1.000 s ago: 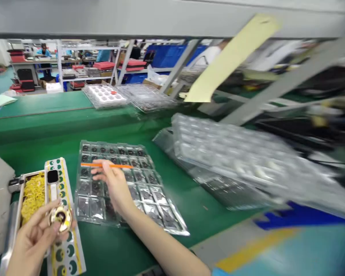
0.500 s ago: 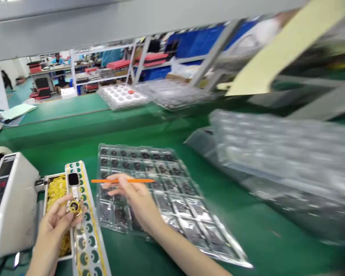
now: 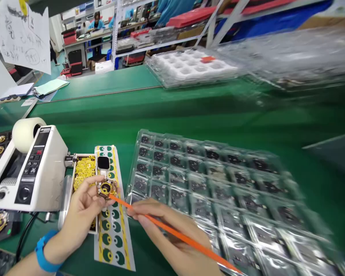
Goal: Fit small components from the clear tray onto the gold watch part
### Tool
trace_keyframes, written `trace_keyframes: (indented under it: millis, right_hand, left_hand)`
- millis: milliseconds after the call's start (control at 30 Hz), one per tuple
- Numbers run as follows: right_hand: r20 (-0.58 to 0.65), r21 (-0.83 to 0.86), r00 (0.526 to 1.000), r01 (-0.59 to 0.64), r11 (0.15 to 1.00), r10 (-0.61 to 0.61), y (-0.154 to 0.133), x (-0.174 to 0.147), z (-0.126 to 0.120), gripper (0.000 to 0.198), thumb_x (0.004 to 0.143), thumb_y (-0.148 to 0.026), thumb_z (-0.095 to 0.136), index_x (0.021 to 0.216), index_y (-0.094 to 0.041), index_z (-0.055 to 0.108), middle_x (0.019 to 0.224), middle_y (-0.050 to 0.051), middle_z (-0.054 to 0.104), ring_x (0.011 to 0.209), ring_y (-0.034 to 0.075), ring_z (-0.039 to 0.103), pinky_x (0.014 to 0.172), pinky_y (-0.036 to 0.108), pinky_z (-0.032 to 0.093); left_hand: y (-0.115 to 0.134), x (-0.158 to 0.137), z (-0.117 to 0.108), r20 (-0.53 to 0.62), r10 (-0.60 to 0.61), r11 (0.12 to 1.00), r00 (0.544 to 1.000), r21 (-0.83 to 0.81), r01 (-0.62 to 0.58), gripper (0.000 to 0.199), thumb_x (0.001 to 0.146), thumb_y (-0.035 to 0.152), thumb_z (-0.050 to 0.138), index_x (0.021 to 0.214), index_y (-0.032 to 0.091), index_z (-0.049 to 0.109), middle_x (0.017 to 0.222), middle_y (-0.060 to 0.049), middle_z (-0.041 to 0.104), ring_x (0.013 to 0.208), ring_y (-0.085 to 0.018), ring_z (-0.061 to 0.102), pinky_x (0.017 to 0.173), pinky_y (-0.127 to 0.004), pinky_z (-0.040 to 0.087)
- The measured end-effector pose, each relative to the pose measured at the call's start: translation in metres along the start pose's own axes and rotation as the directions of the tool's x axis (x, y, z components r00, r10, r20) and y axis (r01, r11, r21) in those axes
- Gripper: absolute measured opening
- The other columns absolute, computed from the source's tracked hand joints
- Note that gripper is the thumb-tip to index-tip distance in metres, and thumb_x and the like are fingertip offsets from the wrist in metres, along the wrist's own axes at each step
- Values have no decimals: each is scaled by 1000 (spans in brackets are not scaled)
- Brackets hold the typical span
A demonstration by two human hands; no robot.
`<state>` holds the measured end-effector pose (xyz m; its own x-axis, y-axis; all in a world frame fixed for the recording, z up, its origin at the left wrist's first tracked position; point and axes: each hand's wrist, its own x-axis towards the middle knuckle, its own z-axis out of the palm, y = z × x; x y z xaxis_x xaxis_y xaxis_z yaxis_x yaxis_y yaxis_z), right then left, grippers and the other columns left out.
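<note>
Only one view on my end: head cam, looking forward and down across green bench (image 3: 166,115). Close range, tape dispenser (image 3: 31,168) at near left, clear blister tray (image 3: 218,184) to its right. Shelving racks (image 3: 161,30) far behind dispenser. No second view.

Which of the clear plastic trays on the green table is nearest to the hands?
The dark-parts tray beside the right hand; the white-pocket tray lies far behind.

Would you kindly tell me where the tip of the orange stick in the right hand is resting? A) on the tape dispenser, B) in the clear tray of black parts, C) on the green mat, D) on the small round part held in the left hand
D: the orange stick, gripped by the right hand, runs up-left to the small round part pinched in the left hand.
</note>
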<state>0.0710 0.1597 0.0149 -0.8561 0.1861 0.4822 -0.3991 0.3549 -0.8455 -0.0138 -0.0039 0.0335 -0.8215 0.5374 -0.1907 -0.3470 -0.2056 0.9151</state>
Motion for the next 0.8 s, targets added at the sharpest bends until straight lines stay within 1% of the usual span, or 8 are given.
trace_keyframes:
  millis: [167,233,300,367,433,567,667,800]
  right_hand:
    - [55,-73,981,188,979,-185,7,-1,1,20,96,-8,49,104,-20,63,93,6,70,85,16,69,73,23,59]
    - [185,-181,923,368,912,-336,11,-1,-2,23,100,-7,41,108,-16,62,99,10,71,93,18,69,77,27,61]
    - [326,-289,832,539,791,-448,16,-2,-5,30,103,-9,34,111,-13,62,103,12,71,102,22,67,80,30,61]
    - [418,-361,773,624,693,-477,21,-3,-8,35,104,-9,30,115,-13,63,107,12,71,109,24,64,83,33,61]
    - [458,-383,757,642,664,-467,24,-4,-9,38,103,-8,28,117,-13,63,109,12,71,112,24,63,85,35,61]
    - [420,-345,778,613,711,-467,21,-2,-11,35,103,-8,30,115,-12,63,105,13,71,105,23,66,82,33,62]
    - [290,-299,855,508,808,-431,14,1,-10,25,101,-9,43,121,-15,58,98,11,73,95,19,70,80,28,62]
    - [150,-273,932,361,892,-331,9,3,-7,36,97,-7,51,131,-23,53,93,8,73,85,19,71,76,30,62]
  left_hand:
    - [0,-2,-2,28,-24,999,999,-39,25,27,88,22,65,115,25,62,108,-4,74,104,-18,68,91,-28,54]
    - [0,-2,-4,19,-43,998,999,-49,44,26,89,22,63,115,25,62,109,-4,74,105,-18,68,91,-28,54]
    - [0,-1,-4,-8,-53,998,999,-46,53,25,89,23,63,114,24,63,106,-5,75,103,-19,69,90,-28,54]
    - [0,0,-3,-43,-68,997,997,-34,66,27,86,25,66,113,22,64,100,-6,76,99,-20,70,87,-29,54]
    - [-1,2,-1,-73,-89,996,993,-25,88,31,83,27,69,112,21,64,96,-6,77,97,-22,70,87,-31,54]
    - [-2,3,2,-79,-132,991,988,-32,130,37,79,31,73,114,21,63,95,-6,76,101,-24,69,91,-35,54]
    - [-3,1,4,-32,-134,990,991,-47,132,38,80,31,73,114,21,62,94,-6,76,103,-24,69,91,-35,55]
    - [-4,-2,6,51,-117,989,992,-82,121,36,81,31,74,114,22,63,97,-5,75,100,-21,70,91,-32,56]
